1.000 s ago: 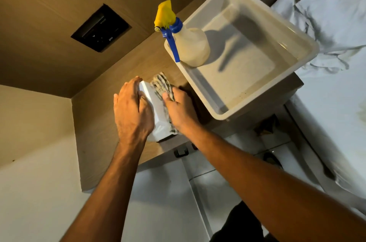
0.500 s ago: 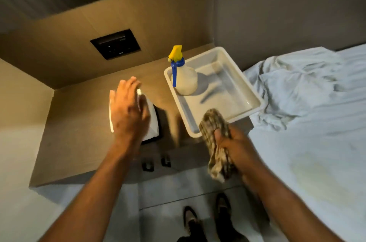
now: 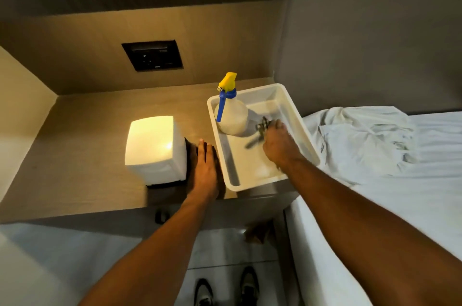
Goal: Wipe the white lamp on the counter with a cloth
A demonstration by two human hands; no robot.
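The white lamp (image 3: 155, 148) is a glowing square box on a dark base, standing on the wooden counter (image 3: 82, 163). My left hand (image 3: 206, 170) lies flat on the counter just right of the lamp, fingers together, holding nothing. My right hand (image 3: 278, 144) is inside the white plastic tub (image 3: 300, 125), closed on the checked cloth (image 3: 261, 130), which is blurred and mostly hidden by the hand. A spray bottle (image 3: 231, 115) with a yellow and blue head stands in the tub's far left corner.
A black socket panel (image 3: 152, 55) is set in the wall behind the counter. A bed with rumpled white sheets (image 3: 375, 145) lies right of the tub. My shoes (image 3: 225, 290) stand on the tiled floor below the counter's front edge.
My left hand has come off the lamp and dropped to the counter beside it. My right hand carried the cloth from the counter's front edge up into the tub. The lamp now shows uncovered.
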